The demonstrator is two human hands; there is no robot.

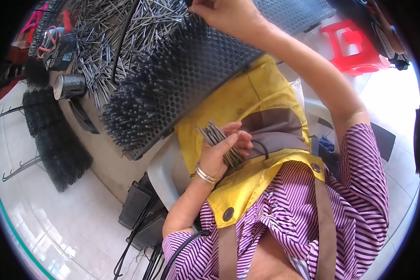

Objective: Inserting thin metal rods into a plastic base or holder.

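Note:
My left hand (215,156) is closed around a bundle of thin grey metal rods (212,133), held upright over my lap. At the top of the picture my right hand (233,16) is pinched at the far edge of a dark perforated board (205,70). What its fingertips hold is hidden, partly by the picture's edge. Dark thin pins (135,102) stand packed in the board's left and far holes, while the near right holes show bare. The board slants across in front of a yellow apron (266,84).
Loose thin rods (102,46) lie heaped beyond the board. A metal can (70,87) lies beside them. Black brush-like strips (56,135) hang on hooks at left. A red plastic stool (354,49) stands far right. Dark boxes and cables (137,200) sit below left.

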